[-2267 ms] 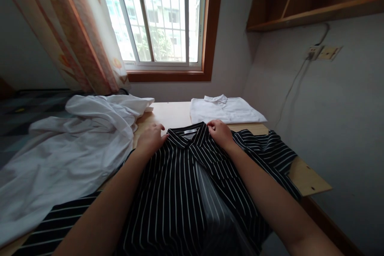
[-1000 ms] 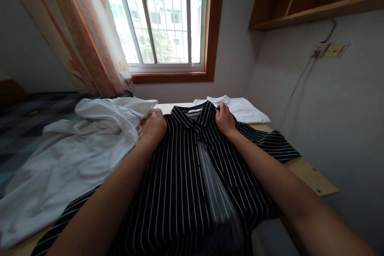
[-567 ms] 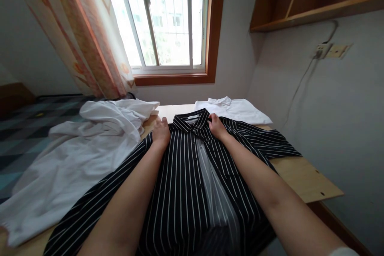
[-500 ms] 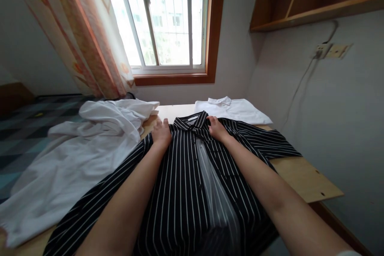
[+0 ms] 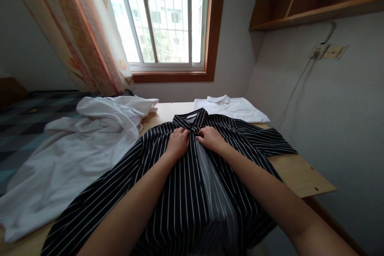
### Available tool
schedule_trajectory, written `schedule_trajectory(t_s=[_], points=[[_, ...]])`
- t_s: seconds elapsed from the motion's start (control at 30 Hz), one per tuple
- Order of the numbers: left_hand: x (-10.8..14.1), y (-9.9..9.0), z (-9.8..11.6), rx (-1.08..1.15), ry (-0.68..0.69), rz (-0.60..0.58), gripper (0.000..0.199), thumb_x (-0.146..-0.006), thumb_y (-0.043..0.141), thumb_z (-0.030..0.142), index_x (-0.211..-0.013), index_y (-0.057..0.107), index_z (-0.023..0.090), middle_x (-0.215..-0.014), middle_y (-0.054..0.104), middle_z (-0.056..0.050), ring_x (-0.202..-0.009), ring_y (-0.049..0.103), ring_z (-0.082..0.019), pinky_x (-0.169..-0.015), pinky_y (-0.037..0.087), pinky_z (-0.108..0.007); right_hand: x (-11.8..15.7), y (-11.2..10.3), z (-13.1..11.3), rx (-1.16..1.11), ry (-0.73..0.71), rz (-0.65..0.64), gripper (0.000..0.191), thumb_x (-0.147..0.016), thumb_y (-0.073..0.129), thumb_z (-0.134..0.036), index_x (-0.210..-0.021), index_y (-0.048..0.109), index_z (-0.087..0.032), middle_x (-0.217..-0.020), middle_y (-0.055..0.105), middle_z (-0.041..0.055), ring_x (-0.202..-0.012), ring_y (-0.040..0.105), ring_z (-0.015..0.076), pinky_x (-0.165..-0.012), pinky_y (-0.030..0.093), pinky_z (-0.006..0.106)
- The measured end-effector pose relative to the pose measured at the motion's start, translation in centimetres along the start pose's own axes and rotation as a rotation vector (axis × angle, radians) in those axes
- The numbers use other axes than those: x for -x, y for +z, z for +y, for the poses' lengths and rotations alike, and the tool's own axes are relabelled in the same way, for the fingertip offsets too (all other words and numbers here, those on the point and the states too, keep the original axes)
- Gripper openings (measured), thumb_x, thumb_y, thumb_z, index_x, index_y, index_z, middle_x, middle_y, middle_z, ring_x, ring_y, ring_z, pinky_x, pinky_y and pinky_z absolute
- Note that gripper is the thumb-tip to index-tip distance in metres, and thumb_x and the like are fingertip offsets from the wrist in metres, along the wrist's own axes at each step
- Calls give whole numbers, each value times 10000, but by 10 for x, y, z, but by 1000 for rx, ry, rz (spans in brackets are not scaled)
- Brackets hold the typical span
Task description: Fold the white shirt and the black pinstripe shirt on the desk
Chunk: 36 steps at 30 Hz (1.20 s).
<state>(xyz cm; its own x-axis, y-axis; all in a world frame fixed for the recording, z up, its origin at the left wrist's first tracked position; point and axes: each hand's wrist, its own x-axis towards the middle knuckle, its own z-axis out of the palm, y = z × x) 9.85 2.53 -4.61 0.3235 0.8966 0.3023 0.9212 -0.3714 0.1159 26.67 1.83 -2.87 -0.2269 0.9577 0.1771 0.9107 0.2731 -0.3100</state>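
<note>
A black shirt with white stripes [image 5: 177, 192] lies spread face up on the wooden board, collar toward the window. Its front hangs apart below the collar, showing the paler inside. My left hand [image 5: 179, 141] is closed at the left front edge just under the collar, its fingers curled on the cloth. Opposite it, my right hand [image 5: 211, 137] pinches the other front edge near the top. Only a small gap separates the two hands. Whether a button is between the fingers is hidden.
A crumpled white garment [image 5: 87, 156] lies to the left, partly over a checked bed cover [image 5: 18, 140]. A folded white shirt [image 5: 237, 110] rests at the board's far right. The bare wooden board [image 5: 300, 174] shows at right, beside the wall. Shelves [image 5: 318, 8] hang above.
Both hands have come from the shirt's shoulder and collar side in to the front edges below the collar. The left hand moved right; the right hand moved slightly down. Both now grip the cloth.
</note>
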Motion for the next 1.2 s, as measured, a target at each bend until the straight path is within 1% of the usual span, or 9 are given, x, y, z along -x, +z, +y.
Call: schedule_trajectory(t_s=[0.13, 0.27, 0.43, 0.6, 0.77, 0.93, 1.03, 1.13, 1.2], points=[[3, 10, -9, 79, 19, -14, 353, -934, 483, 313, -1228, 637, 194, -1249, 601, -108, -1213, 507, -269, -1076, 375, -416, 11, 2, 4, 57, 55, 31, 252, -866, 650, -314, -1054, 705, -155, -1089, 678, 121, -1076, 596, 239, -910, 440, 311], [2, 11, -10, 55, 24, -89, 429, -952, 453, 354, -1332, 586, 207, -1417, 528, -113, -1343, 427, -289, -1158, 274, -450, 17, -5, 7, 30, 70, -5, 162, -873, 625, -283, -962, 710, -179, -1029, 699, 86, -999, 619, 207, -856, 438, 289], [2, 10, -6, 18, 5, -141, 467, -974, 396, 359, -1394, 532, 207, -1503, 463, -118, -1413, 363, -302, -1177, 229, -475, 25, -15, -1, 109, 33, 51, 123, -833, 683, -315, -819, 699, -194, -961, 698, 97, -987, 601, 249, -812, 422, 319], [3, 13, -7, 1, -3, -141, 468, -974, 378, 375, -1402, 510, 240, -1515, 458, -86, -1431, 343, -282, -1178, 219, -461, 18, -10, -5, -132, 32, 21, 149, -860, 681, -345, -826, 667, -201, -822, 700, 42, -747, 611, 175, -646, 384, 267], [2, 16, -9, 16, 0, -129, 459, -971, 387, 387, -1382, 523, 236, -1510, 464, -90, -1429, 348, -276, -1177, 213, -454, 1, -3, -10, -219, 9, 43, 123, -835, 713, -293, -811, 674, -179, -806, 697, 33, -749, 607, 155, -652, 388, 247], [2, 16, -9, 1, -12, -139, 462, -956, 410, 349, -1378, 528, 203, -1518, 455, -97, -1435, 340, -278, -1179, 215, -447, 0, 5, -13, -191, -50, -149, 53, -810, 712, -210, -771, 707, -174, -816, 718, 45, -769, 630, 169, -669, 411, 251], [-2, 15, -11, 53, -23, -111, 446, -935, 455, 331, -1344, 561, 186, -1491, 490, -96, -1410, 381, -268, -1180, 234, -425, 4, 7, -10, -226, -72, -202, 75, -838, 682, -217, -811, 734, -170, -855, 736, 55, -786, 642, 173, -686, 424, 258], [-8, 12, -12, 169, -58, -69, 372, -952, 407, 276, -1221, 643, 175, -1377, 599, -82, -1322, 484, -225, -1148, 301, -370, 8, 3, -6, -307, -113, -231, 100, -854, 670, -225, -859, 753, -170, -877, 746, 54, -784, 645, 164, -707, 439, 258], [-11, 11, -10, 233, -107, -40, 363, -976, 366, 296, -1093, 691, 185, -1265, 666, -72, -1236, 549, -218, -1102, 360, -360, 11, -2, -4, -365, -138, -257, 116, -862, 659, -224, -888, 758, -168, -895, 749, 52, -786, 644, 158, -715, 449, 256]])
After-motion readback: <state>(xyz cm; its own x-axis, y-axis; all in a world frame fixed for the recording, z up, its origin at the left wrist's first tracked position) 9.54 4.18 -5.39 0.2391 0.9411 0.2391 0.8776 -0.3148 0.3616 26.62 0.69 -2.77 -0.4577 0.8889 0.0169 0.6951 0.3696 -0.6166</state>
